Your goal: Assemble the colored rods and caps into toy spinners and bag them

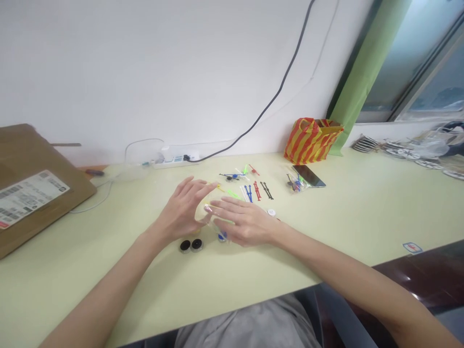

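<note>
A clear plastic bag (213, 227) stretches between my two hands, its outline faint against the table. My left hand (188, 205) curves around its left side, thumb low and fingers high, gripping the film. From the right, my right hand (242, 221) reaches over it with long fingers, and shiny plastic shows at the fingertips. Below my left hand lie two black round discs (191, 245). A blue round piece (222, 237) sits under my right hand, partly covered. Beyond the hands are pairs of thin arrow-shaped sticks: blue (248, 193), red (257, 191) and black (267, 190), with green and white ones partly hidden.
Assembled coloured pieces (237, 175) lie farther back. A filled small bag (296, 183) rests beside a phone (309, 176). A striped bag (311, 141), power strip (176, 158), cardboard box (39, 179) and white disc (271, 212) are also on the table.
</note>
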Demonstrator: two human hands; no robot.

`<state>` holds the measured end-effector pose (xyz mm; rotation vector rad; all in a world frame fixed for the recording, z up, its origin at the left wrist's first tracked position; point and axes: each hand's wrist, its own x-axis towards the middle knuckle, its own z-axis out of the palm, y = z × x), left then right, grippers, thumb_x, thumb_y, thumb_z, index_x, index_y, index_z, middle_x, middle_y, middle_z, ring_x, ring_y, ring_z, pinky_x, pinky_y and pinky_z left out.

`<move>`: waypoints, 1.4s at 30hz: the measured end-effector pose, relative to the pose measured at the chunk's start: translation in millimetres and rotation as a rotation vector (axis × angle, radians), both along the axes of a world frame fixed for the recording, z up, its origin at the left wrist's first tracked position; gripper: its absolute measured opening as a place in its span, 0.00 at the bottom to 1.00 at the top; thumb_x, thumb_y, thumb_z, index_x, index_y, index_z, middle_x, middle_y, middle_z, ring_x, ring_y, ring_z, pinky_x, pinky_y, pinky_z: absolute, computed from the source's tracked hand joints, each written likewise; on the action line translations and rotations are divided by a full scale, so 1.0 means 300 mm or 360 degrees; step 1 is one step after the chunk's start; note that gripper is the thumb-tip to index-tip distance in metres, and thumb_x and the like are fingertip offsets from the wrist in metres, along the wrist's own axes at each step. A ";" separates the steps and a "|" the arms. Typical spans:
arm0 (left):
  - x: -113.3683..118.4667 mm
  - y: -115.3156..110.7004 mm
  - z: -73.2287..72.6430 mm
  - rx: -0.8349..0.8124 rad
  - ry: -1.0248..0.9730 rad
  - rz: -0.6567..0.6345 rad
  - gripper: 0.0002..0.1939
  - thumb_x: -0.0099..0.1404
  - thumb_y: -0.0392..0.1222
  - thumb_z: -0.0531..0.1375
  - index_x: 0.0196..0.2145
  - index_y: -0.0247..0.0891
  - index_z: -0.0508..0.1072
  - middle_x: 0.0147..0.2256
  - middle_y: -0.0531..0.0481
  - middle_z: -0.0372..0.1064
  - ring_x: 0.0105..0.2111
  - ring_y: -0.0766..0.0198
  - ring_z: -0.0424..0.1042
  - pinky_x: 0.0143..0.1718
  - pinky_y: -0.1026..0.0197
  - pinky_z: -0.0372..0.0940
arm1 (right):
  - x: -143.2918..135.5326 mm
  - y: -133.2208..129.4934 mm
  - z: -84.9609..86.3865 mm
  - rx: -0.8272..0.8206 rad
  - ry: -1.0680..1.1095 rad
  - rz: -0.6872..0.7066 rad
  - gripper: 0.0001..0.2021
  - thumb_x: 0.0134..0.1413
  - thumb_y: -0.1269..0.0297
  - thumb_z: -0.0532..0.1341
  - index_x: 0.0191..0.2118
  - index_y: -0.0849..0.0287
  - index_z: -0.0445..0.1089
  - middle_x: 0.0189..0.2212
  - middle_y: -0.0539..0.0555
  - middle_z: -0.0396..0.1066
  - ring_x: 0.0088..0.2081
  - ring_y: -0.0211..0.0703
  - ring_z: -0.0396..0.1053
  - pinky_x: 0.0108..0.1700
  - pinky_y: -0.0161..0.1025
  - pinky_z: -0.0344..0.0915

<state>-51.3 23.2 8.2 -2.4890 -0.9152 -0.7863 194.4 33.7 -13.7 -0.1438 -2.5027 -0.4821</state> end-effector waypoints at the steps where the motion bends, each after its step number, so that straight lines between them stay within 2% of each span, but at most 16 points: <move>1: -0.002 0.002 0.000 0.0042 0.0020 0.0026 0.41 0.63 0.38 0.62 0.69 0.46 0.49 0.55 0.41 0.69 0.57 0.49 0.69 0.66 0.37 0.55 | -0.002 0.004 -0.005 -0.0033 0.0030 -0.0033 0.17 0.67 0.70 0.56 0.59 0.65 0.68 0.66 0.62 0.63 0.71 0.48 0.54 0.72 0.52 0.55; 5: -0.003 0.008 0.002 0.0168 0.0082 0.0096 0.39 0.64 0.37 0.61 0.69 0.48 0.52 0.50 0.42 0.71 0.53 0.49 0.71 0.63 0.37 0.59 | -0.017 0.024 -0.024 -0.0168 0.0055 -0.0097 0.24 0.67 0.72 0.55 0.66 0.64 0.60 0.68 0.64 0.60 0.71 0.46 0.52 0.71 0.53 0.57; 8: 0.018 -0.004 -0.001 0.0241 0.0162 0.0051 0.38 0.64 0.34 0.60 0.69 0.46 0.53 0.48 0.41 0.71 0.52 0.48 0.71 0.62 0.37 0.61 | -0.029 0.024 -0.028 -0.0145 -0.0005 -0.0073 0.22 0.67 0.72 0.54 0.65 0.63 0.61 0.67 0.63 0.61 0.72 0.46 0.51 0.70 0.53 0.58; 10: 0.044 -0.022 -0.003 0.0274 0.0208 0.0000 0.37 0.63 0.31 0.59 0.67 0.46 0.56 0.48 0.41 0.72 0.54 0.48 0.71 0.62 0.38 0.61 | -0.033 0.014 -0.021 -0.0116 -0.0035 -0.0105 0.21 0.67 0.73 0.54 0.63 0.60 0.64 0.65 0.62 0.65 0.70 0.47 0.54 0.69 0.53 0.59; 12: 0.074 -0.043 -0.002 0.0285 0.0230 -0.0037 0.36 0.62 0.28 0.58 0.66 0.46 0.61 0.51 0.41 0.72 0.58 0.48 0.69 0.64 0.39 0.59 | -0.034 0.002 -0.006 -0.0098 -0.0086 -0.0146 0.21 0.67 0.73 0.54 0.62 0.55 0.65 0.62 0.60 0.67 0.69 0.49 0.57 0.69 0.55 0.59; 15: 0.109 -0.069 0.005 0.0241 0.0273 -0.0051 0.35 0.61 0.26 0.57 0.64 0.47 0.64 0.60 0.41 0.68 0.64 0.47 0.63 0.67 0.39 0.56 | -0.028 -0.011 0.020 -0.0079 -0.0170 -0.0163 0.23 0.66 0.72 0.55 0.64 0.47 0.63 0.62 0.55 0.67 0.68 0.50 0.57 0.70 0.60 0.57; 17: 0.117 -0.077 0.010 0.0211 0.0286 -0.0031 0.35 0.62 0.26 0.58 0.64 0.48 0.64 0.62 0.41 0.65 0.65 0.46 0.62 0.68 0.39 0.55 | -0.022 -0.011 0.028 -0.0056 -0.0191 -0.0142 0.24 0.65 0.72 0.56 0.63 0.44 0.63 0.63 0.53 0.66 0.68 0.50 0.57 0.70 0.60 0.56; 23: 0.107 -0.072 0.002 0.0180 0.0322 0.0076 0.38 0.61 0.26 0.57 0.67 0.45 0.61 0.57 0.39 0.69 0.60 0.45 0.66 0.65 0.39 0.57 | -0.014 0.004 -0.005 -0.0066 -0.0164 -0.0161 0.18 0.65 0.68 0.57 0.58 0.53 0.70 0.58 0.60 0.70 0.67 0.53 0.59 0.67 0.59 0.59; 26: 0.108 -0.073 -0.003 0.0263 0.0352 0.0128 0.38 0.59 0.24 0.54 0.67 0.42 0.61 0.52 0.38 0.72 0.55 0.46 0.70 0.59 0.42 0.62 | -0.022 -0.001 -0.019 -0.0093 -0.0147 -0.0127 0.17 0.64 0.68 0.57 0.56 0.58 0.70 0.55 0.63 0.72 0.65 0.54 0.61 0.65 0.58 0.62; 30: 0.112 -0.080 -0.006 0.0368 0.0363 0.0167 0.36 0.61 0.24 0.53 0.66 0.41 0.61 0.53 0.37 0.72 0.54 0.46 0.70 0.54 0.44 0.65 | -0.037 -0.016 -0.029 -0.0127 -0.0123 -0.0078 0.16 0.65 0.69 0.55 0.56 0.62 0.69 0.51 0.63 0.73 0.59 0.51 0.67 0.59 0.53 0.68; 36: 0.111 -0.080 -0.010 0.0251 0.0372 0.0160 0.38 0.61 0.27 0.54 0.68 0.43 0.58 0.60 0.37 0.67 0.63 0.46 0.63 0.64 0.40 0.56 | -0.027 -0.028 -0.027 -0.0119 0.0010 -0.0102 0.13 0.65 0.68 0.56 0.52 0.57 0.72 0.51 0.61 0.73 0.65 0.54 0.60 0.65 0.59 0.62; 40: 0.099 -0.071 -0.007 0.0148 0.0294 0.0136 0.37 0.62 0.30 0.56 0.68 0.43 0.56 0.63 0.37 0.62 0.66 0.45 0.59 0.68 0.37 0.51 | -0.007 -0.027 -0.018 -0.0180 -0.0018 -0.0108 0.16 0.65 0.66 0.58 0.57 0.55 0.70 0.58 0.63 0.69 0.69 0.56 0.53 0.67 0.64 0.55; 42: 0.091 -0.068 -0.007 0.0117 0.0247 0.0105 0.38 0.62 0.31 0.57 0.69 0.44 0.55 0.62 0.38 0.63 0.65 0.45 0.59 0.68 0.36 0.51 | -0.002 -0.023 -0.020 -0.0193 -0.0019 -0.0069 0.18 0.65 0.65 0.59 0.58 0.55 0.69 0.61 0.63 0.66 0.71 0.56 0.50 0.68 0.64 0.54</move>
